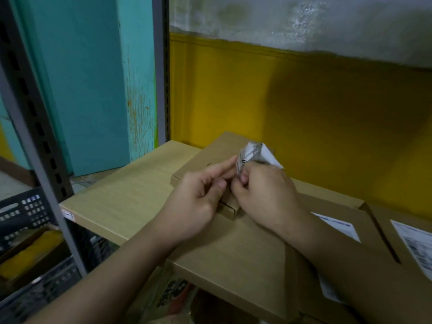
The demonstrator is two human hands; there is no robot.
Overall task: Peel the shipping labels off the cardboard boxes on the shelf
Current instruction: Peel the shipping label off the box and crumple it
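The right hand (264,195) was clenched around a crumpled white label (258,154). The paper was bunched into a creased, peaked wad with faint dark print, standing up out of the fist. The left hand (201,199) sat just left of it, its fingers half curled and its index tip reaching the wad's left edge. Whether it actually pinched the paper could not be told.

Both hands hovered over a small flat box (198,160) of smooth brown cardboard. It was rectangular and lay angled on a pale shelf board (121,197) with a fine wood grain. Nearer, under the wrists, lay a larger flat box (245,258) of the same matte cardboard.

To the right, two more cartons lay side by side. The middle carton (370,232) bore a flat white printed sticker (339,226) on top. The rightmost carton (409,213) carried a second sticker (413,244) with blurred grey text.

A grey metal upright (35,136), punched with dark oblong slots, ran down the left. A black lattice plastic crate (21,211) sat beyond it. Behind the shelf stood a scuffed teal pillar (81,78). The glossy yellow wall (304,113) gave way higher up to mottled grey plaster (280,24).
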